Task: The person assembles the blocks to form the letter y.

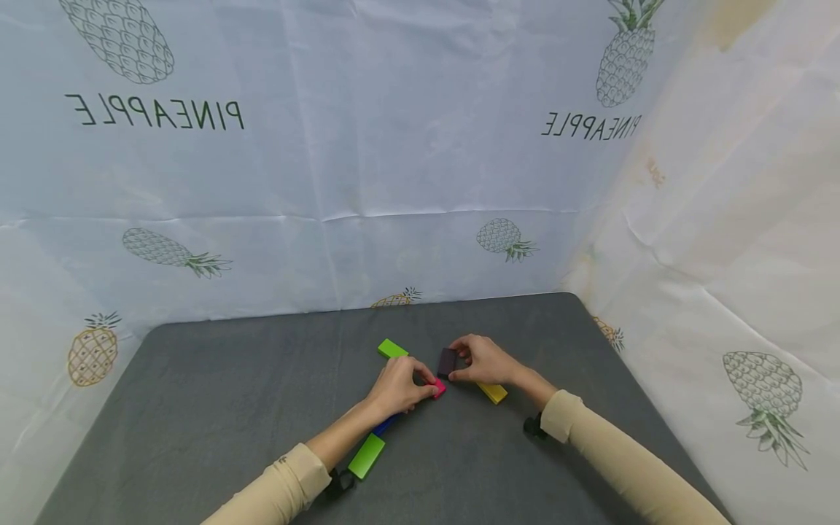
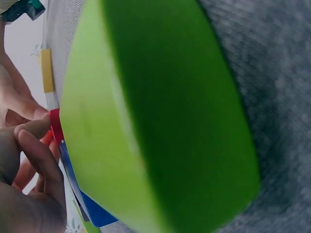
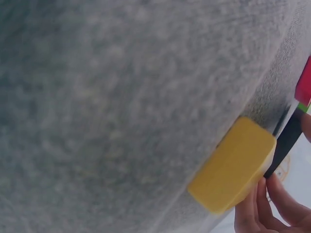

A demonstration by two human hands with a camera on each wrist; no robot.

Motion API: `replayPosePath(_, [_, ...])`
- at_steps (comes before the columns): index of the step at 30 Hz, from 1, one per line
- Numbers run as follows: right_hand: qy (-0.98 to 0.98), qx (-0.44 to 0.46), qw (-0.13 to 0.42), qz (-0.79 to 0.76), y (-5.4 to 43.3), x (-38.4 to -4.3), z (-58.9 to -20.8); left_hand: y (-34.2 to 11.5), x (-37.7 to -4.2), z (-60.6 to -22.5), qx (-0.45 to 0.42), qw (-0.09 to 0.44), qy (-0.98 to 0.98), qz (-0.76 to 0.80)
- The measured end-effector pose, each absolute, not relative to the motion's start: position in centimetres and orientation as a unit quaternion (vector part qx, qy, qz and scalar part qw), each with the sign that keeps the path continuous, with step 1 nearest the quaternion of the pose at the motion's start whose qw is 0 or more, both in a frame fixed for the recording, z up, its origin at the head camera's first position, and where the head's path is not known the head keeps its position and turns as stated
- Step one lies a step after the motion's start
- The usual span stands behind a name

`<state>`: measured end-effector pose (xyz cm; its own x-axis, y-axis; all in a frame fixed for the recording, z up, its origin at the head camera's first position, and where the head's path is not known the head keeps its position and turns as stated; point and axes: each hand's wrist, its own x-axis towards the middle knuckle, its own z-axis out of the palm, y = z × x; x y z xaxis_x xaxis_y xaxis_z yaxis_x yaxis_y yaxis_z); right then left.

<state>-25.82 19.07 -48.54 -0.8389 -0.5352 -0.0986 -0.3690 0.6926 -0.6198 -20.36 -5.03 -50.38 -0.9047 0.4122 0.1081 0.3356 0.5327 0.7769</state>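
Observation:
My left hand point(image 1: 399, 383) pinches a small pinkish-red block point(image 1: 440, 388) between thumb and fingers, low over the grey table. Opposite it, my right hand point(image 1: 485, 359) holds a black block point(image 1: 447, 362) by its ends, thumb at the near end and fingers at the far one. The two blocks are close together. In the right wrist view the black block point(image 3: 286, 143) looks thin and slants between the fingertips. A yellow block point(image 1: 494, 394) lies below the right hand, partly covered by it. Under the left wrist a blue block point(image 1: 385, 425) is mostly hidden.
A green block point(image 1: 367, 457) lies by the left forearm and fills much of the left wrist view. Another green block point(image 1: 391, 348) is just beyond the left hand. The grey table point(image 1: 230, 408) meets a pineapple-print curtain point(image 1: 394, 160) at the back and right.

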Motion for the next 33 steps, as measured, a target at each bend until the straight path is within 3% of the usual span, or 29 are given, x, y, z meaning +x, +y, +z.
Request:
replayPosePath(21, [0.918,-0.268,0.123,-0.267,18.4,-25.4,-48.5,-5.0,-20.3,-50.5,0.201,0.054,0.873,0.441])
replayPosePath(28, [0.917,-0.27,0.121,-0.266,18.5,-25.4,-48.5,-5.4,-21.8,-53.4,0.232,0.035,0.865,0.445])
replayPosePath(33, [0.917,-0.269,0.123,-0.267,18.5,-25.4,-48.5,-5.3,-21.0,-51.7,0.221,0.046,0.863,0.452])
